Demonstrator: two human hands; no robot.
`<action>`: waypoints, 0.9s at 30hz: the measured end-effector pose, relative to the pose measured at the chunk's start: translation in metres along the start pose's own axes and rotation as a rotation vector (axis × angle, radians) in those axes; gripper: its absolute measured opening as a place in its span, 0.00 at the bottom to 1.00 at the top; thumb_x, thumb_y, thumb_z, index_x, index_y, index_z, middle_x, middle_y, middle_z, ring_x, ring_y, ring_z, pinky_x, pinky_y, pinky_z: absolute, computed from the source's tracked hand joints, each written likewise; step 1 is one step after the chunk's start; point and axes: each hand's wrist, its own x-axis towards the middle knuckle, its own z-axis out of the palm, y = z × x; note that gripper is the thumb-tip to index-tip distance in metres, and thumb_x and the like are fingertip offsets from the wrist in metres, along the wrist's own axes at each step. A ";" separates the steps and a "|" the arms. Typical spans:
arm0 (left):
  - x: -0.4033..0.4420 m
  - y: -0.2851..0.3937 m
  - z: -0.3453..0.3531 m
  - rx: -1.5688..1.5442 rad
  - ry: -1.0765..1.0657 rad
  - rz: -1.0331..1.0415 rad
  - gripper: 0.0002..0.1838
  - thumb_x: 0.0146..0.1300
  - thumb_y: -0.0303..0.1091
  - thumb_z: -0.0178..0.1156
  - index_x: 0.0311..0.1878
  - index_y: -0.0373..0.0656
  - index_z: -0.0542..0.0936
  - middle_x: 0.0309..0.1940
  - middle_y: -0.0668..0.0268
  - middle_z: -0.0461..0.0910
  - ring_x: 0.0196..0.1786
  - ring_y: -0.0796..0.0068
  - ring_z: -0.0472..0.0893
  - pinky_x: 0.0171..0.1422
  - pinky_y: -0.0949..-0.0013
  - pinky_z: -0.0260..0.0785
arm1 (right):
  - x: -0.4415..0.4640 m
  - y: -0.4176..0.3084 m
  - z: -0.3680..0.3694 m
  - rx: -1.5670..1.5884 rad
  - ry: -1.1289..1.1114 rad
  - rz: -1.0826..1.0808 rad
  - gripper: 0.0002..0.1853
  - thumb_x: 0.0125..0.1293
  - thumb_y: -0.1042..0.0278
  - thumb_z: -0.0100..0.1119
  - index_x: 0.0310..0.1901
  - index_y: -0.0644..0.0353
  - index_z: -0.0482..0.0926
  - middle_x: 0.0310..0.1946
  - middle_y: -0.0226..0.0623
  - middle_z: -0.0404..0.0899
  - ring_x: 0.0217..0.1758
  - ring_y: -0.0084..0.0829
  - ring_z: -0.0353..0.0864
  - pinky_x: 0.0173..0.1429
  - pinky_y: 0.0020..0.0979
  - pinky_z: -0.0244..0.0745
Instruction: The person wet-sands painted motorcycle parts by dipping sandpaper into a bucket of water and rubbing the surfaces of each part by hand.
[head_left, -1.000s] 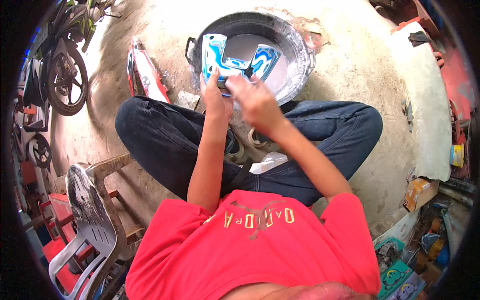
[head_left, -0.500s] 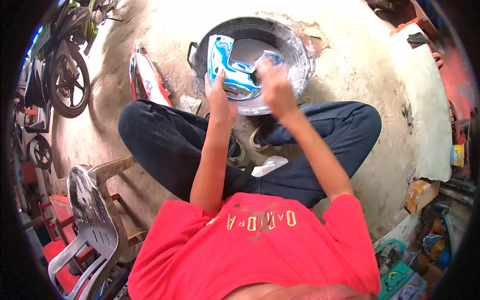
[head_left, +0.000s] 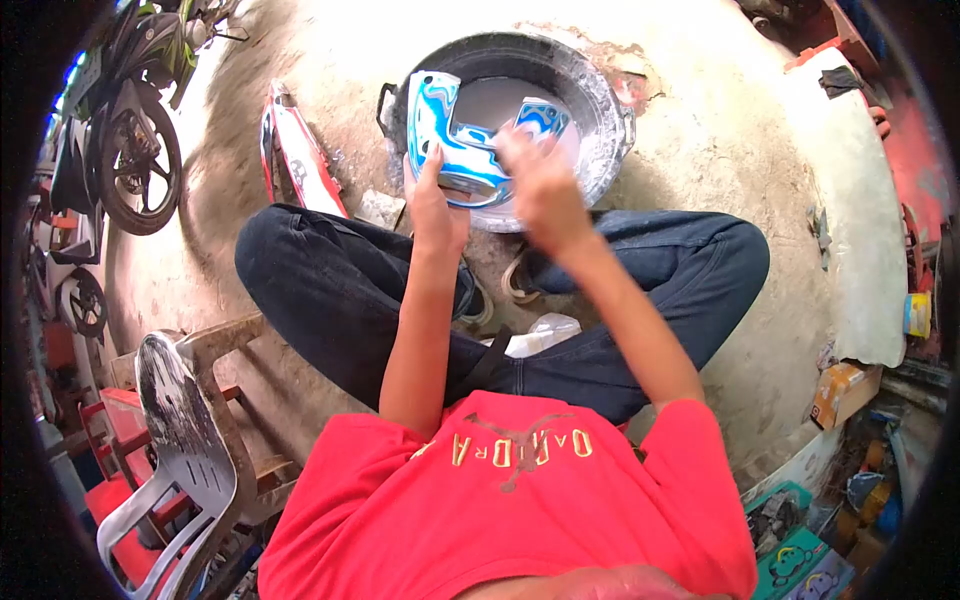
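Observation:
A glossy blue-and-white motorcycle body panel (head_left: pixel 434 105), curved like a U, is held over a wide black basin (head_left: pixel 602 110) with pale, cloudy liquid in it. My left hand (head_left: pixel 438 210) grips the panel's near left side, thumb on top and the other fingers mostly hidden beneath. Against the panel's right part is my right hand (head_left: pixel 550 195), its fingers curled in and blurred by motion. Whatever lies under those fingertips cannot be made out.
Left of the basin, a red-and-white panel (head_left: pixel 303 160) lies on the concrete floor. Motorcycles (head_left: pixel 140 160) stand at the far left, above a worn grey plastic chair (head_left: pixel 190 440). A cardboard box (head_left: pixel 845 392) and green boxes (head_left: pixel 795 555) sit at the right.
My right hand has shifted slightly left and down along the panel, uncovering more of its right arm. The panel has moved a little left in my left hand's grip.

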 end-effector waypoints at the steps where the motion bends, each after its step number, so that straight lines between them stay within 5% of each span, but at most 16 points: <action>1: -0.004 0.001 0.003 -0.021 0.000 0.012 0.24 0.72 0.33 0.61 0.67 0.44 0.68 0.54 0.61 0.79 0.52 0.64 0.83 0.52 0.58 0.79 | 0.009 0.022 -0.005 0.036 0.028 0.121 0.23 0.70 0.77 0.46 0.66 0.67 0.74 0.66 0.53 0.77 0.69 0.49 0.77 0.74 0.53 0.65; 6: -0.004 -0.004 0.001 0.063 0.039 0.043 0.22 0.73 0.32 0.59 0.67 0.44 0.68 0.53 0.62 0.79 0.51 0.68 0.84 0.53 0.61 0.78 | -0.021 -0.016 0.012 0.024 -0.040 -0.110 0.23 0.70 0.78 0.45 0.65 0.68 0.74 0.66 0.56 0.76 0.70 0.52 0.75 0.74 0.51 0.67; 9: -0.006 -0.001 0.001 -0.007 0.026 -0.007 0.21 0.73 0.32 0.59 0.66 0.44 0.69 0.53 0.62 0.79 0.50 0.69 0.83 0.52 0.62 0.79 | -0.003 -0.002 0.003 -0.002 -0.041 -0.041 0.22 0.70 0.77 0.46 0.65 0.67 0.74 0.64 0.56 0.77 0.68 0.53 0.77 0.72 0.50 0.68; 11: -0.009 -0.003 0.000 0.063 0.016 0.031 0.20 0.73 0.32 0.59 0.65 0.45 0.69 0.52 0.62 0.79 0.50 0.68 0.83 0.52 0.60 0.79 | 0.012 0.030 0.002 -0.070 0.151 0.100 0.21 0.70 0.76 0.49 0.63 0.66 0.77 0.62 0.57 0.78 0.63 0.55 0.79 0.68 0.48 0.72; 16: -0.003 0.001 -0.004 0.017 0.006 0.005 0.20 0.72 0.33 0.60 0.64 0.45 0.69 0.52 0.62 0.79 0.53 0.66 0.82 0.53 0.58 0.79 | -0.011 -0.034 0.007 0.085 -0.003 -0.230 0.21 0.69 0.74 0.52 0.62 0.66 0.77 0.61 0.52 0.81 0.62 0.50 0.82 0.67 0.48 0.74; 20: -0.003 0.006 -0.011 0.025 0.012 0.011 0.21 0.72 0.34 0.60 0.65 0.45 0.69 0.54 0.61 0.78 0.56 0.63 0.82 0.57 0.54 0.78 | 0.029 0.026 0.008 -0.092 0.085 -0.039 0.23 0.67 0.76 0.51 0.64 0.65 0.77 0.60 0.51 0.81 0.63 0.49 0.81 0.68 0.47 0.73; 23: 0.002 0.002 -0.003 0.023 -0.010 -0.001 0.21 0.73 0.34 0.60 0.65 0.43 0.69 0.54 0.60 0.79 0.56 0.63 0.82 0.58 0.55 0.78 | -0.005 -0.011 0.017 0.063 -0.047 -0.067 0.22 0.67 0.76 0.51 0.63 0.65 0.77 0.61 0.51 0.81 0.62 0.49 0.81 0.67 0.48 0.73; 24: 0.005 0.000 -0.009 0.014 -0.016 -0.024 0.21 0.73 0.33 0.60 0.65 0.43 0.69 0.53 0.60 0.79 0.55 0.63 0.82 0.58 0.56 0.78 | -0.012 -0.028 0.019 0.055 -0.006 -0.227 0.22 0.67 0.77 0.50 0.63 0.65 0.77 0.61 0.51 0.80 0.63 0.49 0.81 0.69 0.49 0.72; 27: 0.007 -0.003 -0.011 -0.044 0.016 -0.025 0.19 0.73 0.31 0.60 0.63 0.42 0.70 0.51 0.61 0.80 0.50 0.65 0.84 0.54 0.59 0.79 | 0.011 -0.004 0.011 -0.026 0.003 -0.126 0.22 0.67 0.76 0.50 0.63 0.64 0.77 0.62 0.51 0.80 0.64 0.49 0.80 0.72 0.50 0.69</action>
